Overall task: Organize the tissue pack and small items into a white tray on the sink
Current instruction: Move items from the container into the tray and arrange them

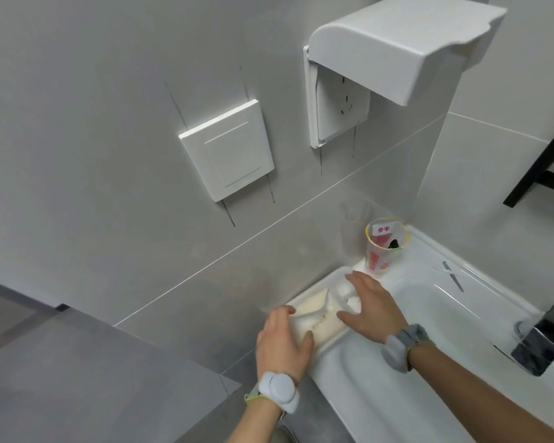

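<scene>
A white tray [325,278] rests on the left rim of the white sink [429,302], against the tiled wall. A cream tissue pack [314,306] lies inside it, beside small white items [349,292] at the far end. My left hand [282,342] grips the tray's near end, thumb on the rim and fingers around the outer edge. My right hand [373,306] lies spread over the tray's right side, fingertips on the small items and pack; what is under its palm is hidden.
A clear plastic cup [385,247] with red print stands on the sink's corner just beyond the tray. A chrome tap [544,342] sits at the right. On the wall hang a white switch plate [227,150] and an open lidded socket box [381,59].
</scene>
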`<act>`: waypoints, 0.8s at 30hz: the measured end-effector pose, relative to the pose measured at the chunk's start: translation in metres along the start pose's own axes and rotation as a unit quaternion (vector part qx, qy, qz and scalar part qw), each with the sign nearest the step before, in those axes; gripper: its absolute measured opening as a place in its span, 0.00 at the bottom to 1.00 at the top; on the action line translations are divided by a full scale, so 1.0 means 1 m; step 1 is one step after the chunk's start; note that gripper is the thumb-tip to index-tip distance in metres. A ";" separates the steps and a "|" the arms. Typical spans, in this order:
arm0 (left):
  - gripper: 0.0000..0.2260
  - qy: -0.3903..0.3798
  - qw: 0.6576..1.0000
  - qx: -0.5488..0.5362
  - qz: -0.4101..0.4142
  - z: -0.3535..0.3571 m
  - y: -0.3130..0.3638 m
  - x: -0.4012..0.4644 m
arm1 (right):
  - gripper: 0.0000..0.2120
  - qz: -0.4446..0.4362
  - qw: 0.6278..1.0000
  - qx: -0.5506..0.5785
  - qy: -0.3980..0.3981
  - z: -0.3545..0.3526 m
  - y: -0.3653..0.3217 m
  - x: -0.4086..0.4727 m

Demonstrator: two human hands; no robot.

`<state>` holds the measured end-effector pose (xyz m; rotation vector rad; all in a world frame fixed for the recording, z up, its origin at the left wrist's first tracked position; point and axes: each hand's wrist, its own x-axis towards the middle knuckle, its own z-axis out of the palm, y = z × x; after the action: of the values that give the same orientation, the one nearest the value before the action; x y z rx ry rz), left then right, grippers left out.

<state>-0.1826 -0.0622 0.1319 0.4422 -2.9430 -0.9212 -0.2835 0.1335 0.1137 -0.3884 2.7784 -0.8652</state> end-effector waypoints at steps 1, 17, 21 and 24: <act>0.26 -0.021 0.999 0.014 0.022 0.001 0.006 0.005 | 0.43 -0.040 0.998 -0.029 -0.044 -0.003 -0.005 0.007; 0.52 -0.255 0.953 0.162 0.009 0.035 0.027 0.069 | 0.56 -0.155 0.896 -0.321 -0.264 -0.003 -0.027 0.068; 0.52 -0.255 0.954 0.160 -0.006 0.037 0.029 0.071 | 0.56 -0.154 0.901 -0.316 -0.253 -0.002 -0.028 0.069; 0.53 -0.262 0.952 0.157 -0.021 0.039 0.032 0.071 | 0.57 -0.148 0.908 -0.300 -0.254 0.002 -0.025 0.069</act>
<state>-0.2631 -0.0351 0.1134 0.3040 -3.6048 -0.6491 -0.3432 0.0911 0.1182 -0.9914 2.4415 0.0935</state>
